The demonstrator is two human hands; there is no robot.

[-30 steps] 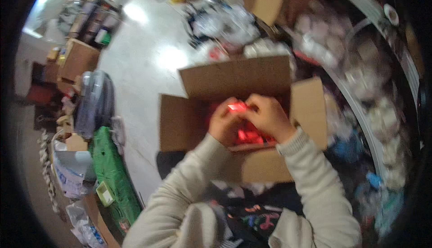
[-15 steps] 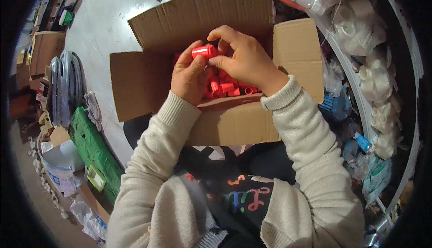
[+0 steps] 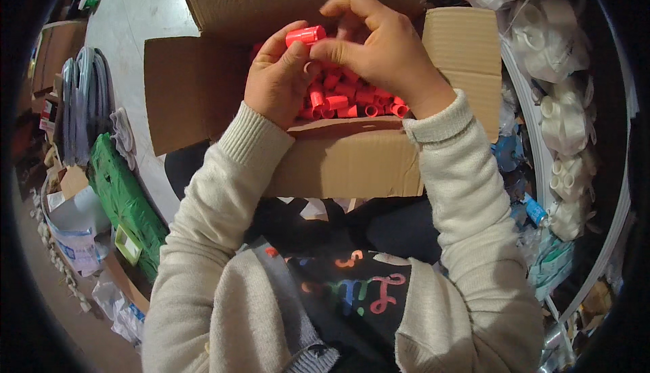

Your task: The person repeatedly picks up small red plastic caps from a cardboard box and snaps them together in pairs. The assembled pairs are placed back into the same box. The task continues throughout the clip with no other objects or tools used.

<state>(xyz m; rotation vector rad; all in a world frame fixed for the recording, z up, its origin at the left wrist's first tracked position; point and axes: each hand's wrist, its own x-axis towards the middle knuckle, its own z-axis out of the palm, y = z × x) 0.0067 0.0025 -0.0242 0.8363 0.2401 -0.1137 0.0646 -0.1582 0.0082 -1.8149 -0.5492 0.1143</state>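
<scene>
- Pipe fitting (image 3: 305, 36), red and tubular: pinched between thumb and fingers of the left hand (image 3: 274, 82), above the cardboard box (image 3: 345, 170).
- Right hand (image 3: 393, 45): thumb and forefinger parted beside the fitting's end; I cannot tell whether they touch.
- Below: loose red fittings (image 3: 335, 99) inside the box.
- Since half a second ago: everything sits higher in view, but the grasp matches; handling continues.
</scene>
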